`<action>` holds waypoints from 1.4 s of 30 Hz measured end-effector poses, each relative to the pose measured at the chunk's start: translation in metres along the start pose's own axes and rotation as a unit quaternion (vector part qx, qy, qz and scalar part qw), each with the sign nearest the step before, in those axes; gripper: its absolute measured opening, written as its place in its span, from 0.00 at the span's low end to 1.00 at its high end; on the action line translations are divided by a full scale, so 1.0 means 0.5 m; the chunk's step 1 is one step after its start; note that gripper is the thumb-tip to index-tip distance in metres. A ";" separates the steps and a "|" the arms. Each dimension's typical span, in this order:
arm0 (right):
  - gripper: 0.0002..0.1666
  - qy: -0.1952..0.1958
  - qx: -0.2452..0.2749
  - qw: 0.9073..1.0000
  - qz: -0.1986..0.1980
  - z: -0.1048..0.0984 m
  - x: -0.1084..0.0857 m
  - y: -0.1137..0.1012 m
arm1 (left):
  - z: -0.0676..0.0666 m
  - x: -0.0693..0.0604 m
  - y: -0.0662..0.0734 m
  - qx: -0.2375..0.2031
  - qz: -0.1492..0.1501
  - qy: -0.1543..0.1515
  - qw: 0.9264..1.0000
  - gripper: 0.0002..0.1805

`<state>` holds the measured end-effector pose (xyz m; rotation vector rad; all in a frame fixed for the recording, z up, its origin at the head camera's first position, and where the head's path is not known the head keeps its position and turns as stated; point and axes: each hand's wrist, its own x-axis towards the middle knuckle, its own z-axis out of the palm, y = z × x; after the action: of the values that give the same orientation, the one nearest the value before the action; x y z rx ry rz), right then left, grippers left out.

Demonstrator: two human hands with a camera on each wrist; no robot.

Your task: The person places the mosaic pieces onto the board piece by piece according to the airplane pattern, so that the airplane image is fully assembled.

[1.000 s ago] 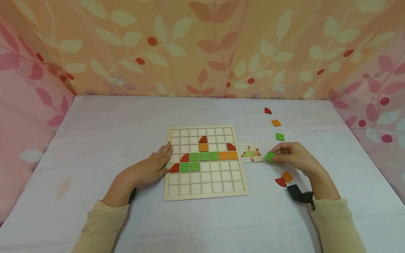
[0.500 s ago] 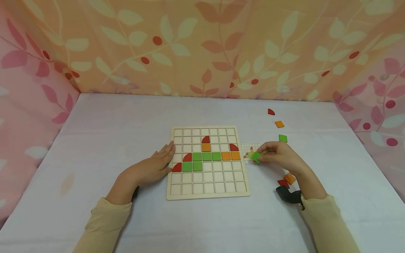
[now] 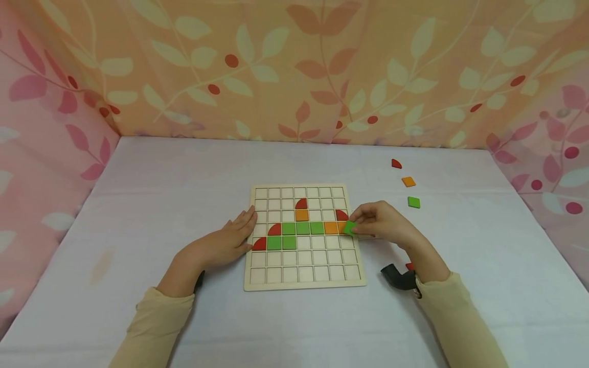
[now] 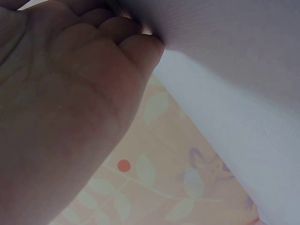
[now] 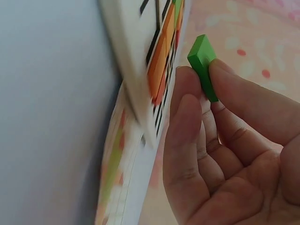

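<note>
A wooden grid board [image 3: 303,287] lies mid-table, with green squares [image 3: 302,228], orange squares [image 3: 330,228] and red quarter-circles [image 3: 259,244] set in its cells. My left hand [image 3: 225,240] rests along the board's left edge, fingers fairly straight; its palm side fills much of the left wrist view. Thumb and fingers of my right hand [image 3: 386,225] pinch a green square tile [image 3: 349,228] over the board's right edge. The right wrist view shows that tile [image 5: 202,61] held apart from the board surface. Beneath the right hand, a pattern card [image 5: 115,173] is mostly hidden from the head view.
Right of the board lie a loose red quarter-circle [image 3: 397,163], an orange square [image 3: 408,182] and a green square [image 3: 414,202]. Another red piece [image 3: 410,266] peeks out beside the black wrist camera [image 3: 399,278]. A leaf-patterned cloth [image 3: 207,66] stands behind the table.
My right hand has carried the pinched green tile leftward, from right of the card, across it, to above the board's right edge. The left hand stays on the board's left edge.
</note>
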<state>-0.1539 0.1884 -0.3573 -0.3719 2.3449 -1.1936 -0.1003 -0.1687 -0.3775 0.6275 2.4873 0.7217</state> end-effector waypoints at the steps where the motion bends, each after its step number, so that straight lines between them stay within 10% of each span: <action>1: 0.10 -0.005 0.004 1.000 -0.003 0.004 0.004 -0.003 | 0.000 0.000 0.000 -0.001 -0.001 0.000 1.000 0.36; 42: 0.07 -0.085 -0.013 0.993 -0.086 0.116 0.085 -0.095 | 0.001 0.001 0.002 0.001 -0.008 0.000 1.000 0.36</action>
<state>-0.1582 0.1021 -0.3603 -0.6692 2.2184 -1.1599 -0.0999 -0.1673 -0.3775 0.6079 2.4903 0.7121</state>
